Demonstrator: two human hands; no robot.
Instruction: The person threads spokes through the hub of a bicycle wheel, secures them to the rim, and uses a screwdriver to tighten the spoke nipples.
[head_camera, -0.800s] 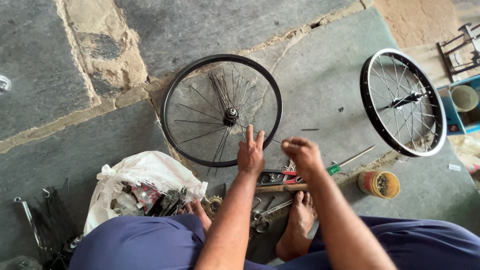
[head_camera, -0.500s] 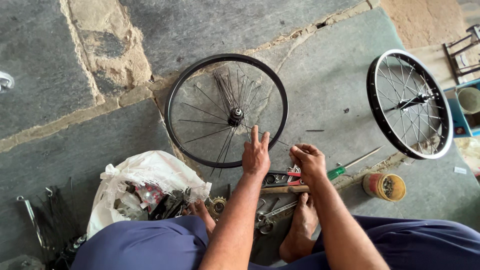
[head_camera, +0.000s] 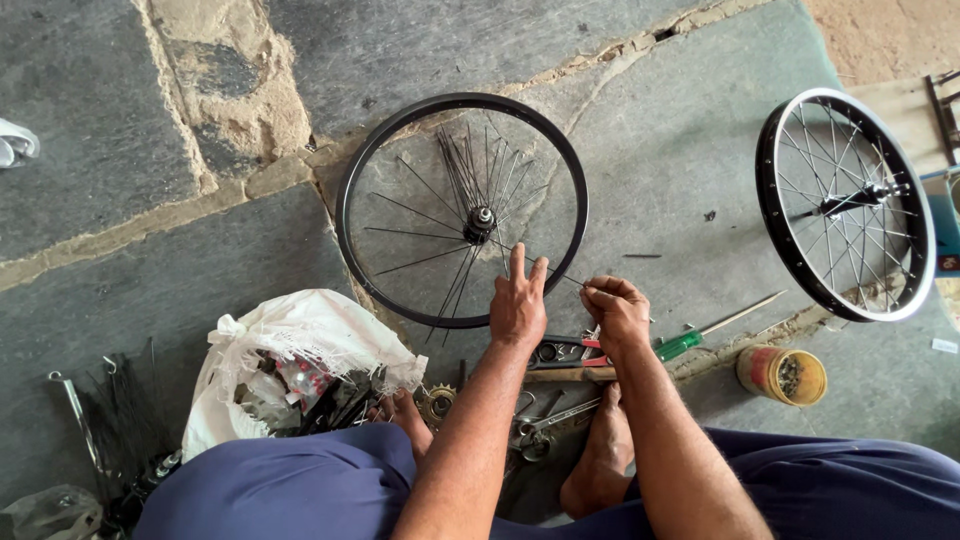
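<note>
Lacing step, frame centre: right hand (head_camera: 618, 312) pinches a spoke (head_camera: 560, 276), left hand (head_camera: 518, 305) flat, released, on rim (head_camera: 400, 128). Next needs fine threading.

The person wears loose blue-violet trousers (head_camera: 290, 490) of plain, unmarked cloth, bunched in soft folds over both knees. Both forearms are bare, with no sleeves, watch or bangle in view. The left hand (head_camera: 518, 305) and right hand (head_camera: 618, 315) carry no gloves or rings. Between the trouser legs, the feet (head_camera: 600, 460) are bare.
</note>
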